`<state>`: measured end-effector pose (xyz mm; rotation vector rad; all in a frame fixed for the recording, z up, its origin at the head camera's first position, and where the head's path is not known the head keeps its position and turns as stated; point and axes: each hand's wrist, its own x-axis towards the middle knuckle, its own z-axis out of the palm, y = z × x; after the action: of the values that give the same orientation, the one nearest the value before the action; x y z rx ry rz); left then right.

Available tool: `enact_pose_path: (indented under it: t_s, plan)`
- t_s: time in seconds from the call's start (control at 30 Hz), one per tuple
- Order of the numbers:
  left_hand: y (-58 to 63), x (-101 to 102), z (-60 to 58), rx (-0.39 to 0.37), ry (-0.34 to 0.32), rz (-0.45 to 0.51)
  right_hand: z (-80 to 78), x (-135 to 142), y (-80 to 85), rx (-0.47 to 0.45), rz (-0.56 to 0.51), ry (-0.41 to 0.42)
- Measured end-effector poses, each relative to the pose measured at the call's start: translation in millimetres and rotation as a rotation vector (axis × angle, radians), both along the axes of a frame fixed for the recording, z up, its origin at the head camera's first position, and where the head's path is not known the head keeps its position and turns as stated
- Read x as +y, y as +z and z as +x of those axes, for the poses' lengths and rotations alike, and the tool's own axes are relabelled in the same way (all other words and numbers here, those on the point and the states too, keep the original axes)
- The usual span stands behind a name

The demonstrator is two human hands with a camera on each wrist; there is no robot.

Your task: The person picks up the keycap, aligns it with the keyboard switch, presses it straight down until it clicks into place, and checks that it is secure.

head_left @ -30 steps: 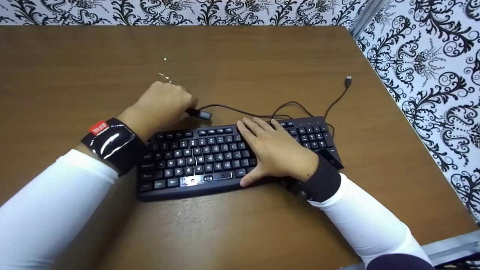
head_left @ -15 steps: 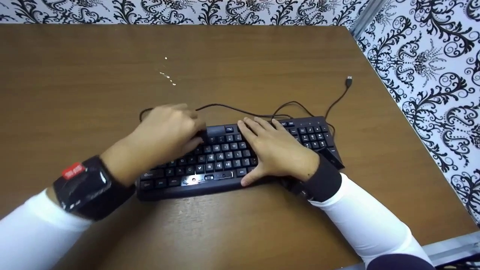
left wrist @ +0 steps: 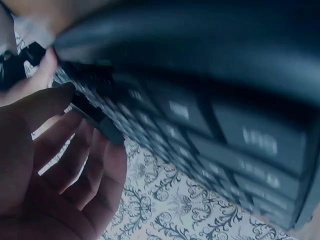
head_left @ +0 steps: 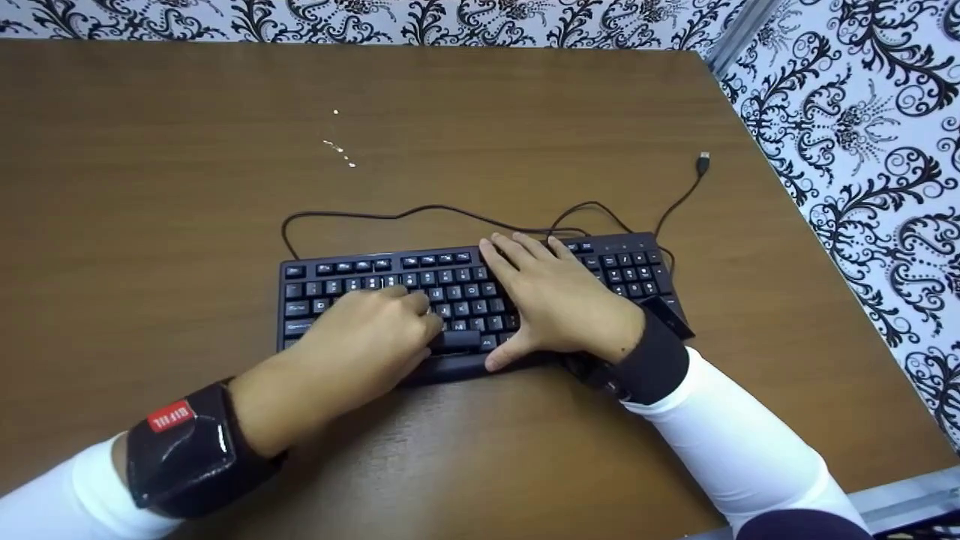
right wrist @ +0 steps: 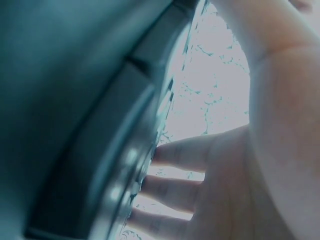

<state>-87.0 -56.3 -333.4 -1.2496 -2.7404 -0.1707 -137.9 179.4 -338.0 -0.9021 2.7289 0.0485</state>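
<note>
A black computer keyboard lies on the table in the head view. My left hand is over its left half and pinches a small dark block-shaped thing low over the space bar. In the left wrist view, thumb and fingers grip this dark block close against the keys; its exact kind cannot be told. My right hand rests spread across the keys right of the middle, its thumb at the front edge. The right wrist view shows its straight fingers reaching over the keyboard.
Behind the keyboard, its black cable curves along the brown wooden table and ends at a USB plug on the right. Small white specks show farther back. Patterned panels stand along the table's back and right edges.
My left hand has come from behind the keyboard's upper left, toward me and right across the keys, with the dark block. The right hand has stayed in place.
</note>
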Motion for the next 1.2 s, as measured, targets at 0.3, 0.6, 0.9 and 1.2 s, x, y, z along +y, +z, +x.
enact_pose_path:
  t_s: [0.3, 0.6, 0.9, 1.2]
  plan:
    - [-7.3, 0, 5.1, 0.056, 0.003, 0.002, -0.1, 0, 1.1, 0.002, 0.002, 0.003]
    - [-8.4, -1, 5.5, 0.065, -0.011, 0.025, 0.1, -1, 2.8, 0.005, 0.005, -0.001]
    - [-11.2, -2, 5.1, 0.048, -0.024, 0.08, 0.4, -1, 2.4, 0.0, 0.0, 0.0]
    - [-10.9, -4, 6.2, 0.044, -0.045, 0.067, -0.3, 0, 0.7, 0.011, -0.007, 0.008]
